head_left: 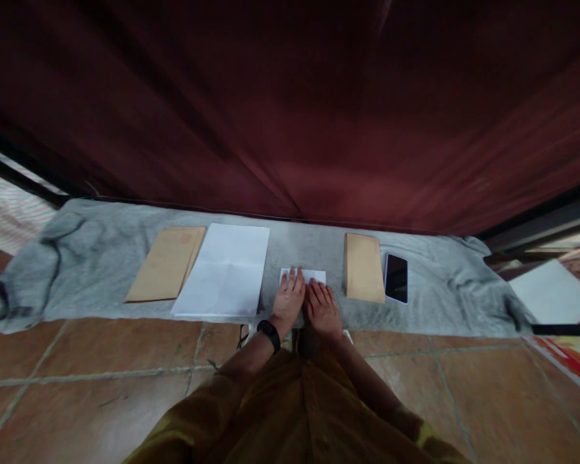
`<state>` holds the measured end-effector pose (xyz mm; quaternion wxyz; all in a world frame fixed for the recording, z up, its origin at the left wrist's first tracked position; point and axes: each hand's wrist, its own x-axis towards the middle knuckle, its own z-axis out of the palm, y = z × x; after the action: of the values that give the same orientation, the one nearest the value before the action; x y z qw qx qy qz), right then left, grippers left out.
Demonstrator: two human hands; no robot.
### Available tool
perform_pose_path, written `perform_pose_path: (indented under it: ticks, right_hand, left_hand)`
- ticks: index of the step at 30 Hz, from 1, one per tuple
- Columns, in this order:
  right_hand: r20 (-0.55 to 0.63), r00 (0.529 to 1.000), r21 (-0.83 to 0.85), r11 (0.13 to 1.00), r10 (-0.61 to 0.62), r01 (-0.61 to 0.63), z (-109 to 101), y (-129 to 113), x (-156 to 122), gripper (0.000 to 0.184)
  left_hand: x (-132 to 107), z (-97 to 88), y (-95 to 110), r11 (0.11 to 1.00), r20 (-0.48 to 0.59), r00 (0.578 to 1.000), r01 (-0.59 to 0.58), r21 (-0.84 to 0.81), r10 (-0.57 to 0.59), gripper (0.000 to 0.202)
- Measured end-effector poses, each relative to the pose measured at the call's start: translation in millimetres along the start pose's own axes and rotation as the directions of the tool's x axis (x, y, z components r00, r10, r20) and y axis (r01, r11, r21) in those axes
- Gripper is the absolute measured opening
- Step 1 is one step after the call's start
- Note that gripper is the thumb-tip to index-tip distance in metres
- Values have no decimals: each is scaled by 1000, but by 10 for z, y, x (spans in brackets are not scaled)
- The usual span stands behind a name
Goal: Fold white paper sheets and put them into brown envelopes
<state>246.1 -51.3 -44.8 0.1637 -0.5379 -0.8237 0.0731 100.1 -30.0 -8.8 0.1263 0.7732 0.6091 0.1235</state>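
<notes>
My left hand (289, 298) lies flat with its fingers stretched out on a small folded white paper (314, 275). Beside it, my right hand (323, 309) rests palm down, fingers extended over the same paper's near right part. Both hands cover most of the paper. To the left is a larger white sheet (225, 270) with faint crease lines. Brown envelopes (167, 264) lie in a stack left of that sheet. Right of my hands is another brown envelope pile (365, 267).
A phone (396, 278) with a dark screen lies right of the right-hand envelopes. Grey cloth (444, 283) covers the narrow bench. A dark red curtain-like sheet (290, 129) rises behind it. Tiled floor (125, 354) shows in front. A white rectangular thing (555, 293) is at far right.
</notes>
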Motion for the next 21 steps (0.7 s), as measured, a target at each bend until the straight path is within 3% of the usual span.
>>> perform_pose_path:
  ticks: [4,10,15,17,18,20,21]
  right_hand:
    - [-7,1000,-25,999,20,-20,1,-15,-10,51]
    - [-10,1000,-37,999,14,-15,-18,-24,-12,51]
    - [-38,999,-31,999,16,-18,-5,-26,-10,48]
    - [-44,999,-29,999,21,-22,4,-30,-6,47]
    - [-44,999,-28,999,22,-23,8,-32,-4,47]
    - [-46,999,-27,999,23,-24,17,-34,-1,47]
    - [-49,999,-26,999,23,-24,21,-34,-2,47]
  left_hand:
    - [-36,49,-25,996,82,995,-63,55,59,58]
    - [-87,6,-96,991,110,988,-120,61,113,54]
    - [-79,-228,-162,980,99,981,-178,92,169,51]
    - [-97,-402,-272,986,4,997,-80,144,80,51]
    - [-120,-490,-347,981,-108,993,70,183,-50,51]
    - [-194,-635,-517,901,-284,905,381,205,-318,58]
    - [-244,-682,-601,858,-308,862,473,202,-403,59]
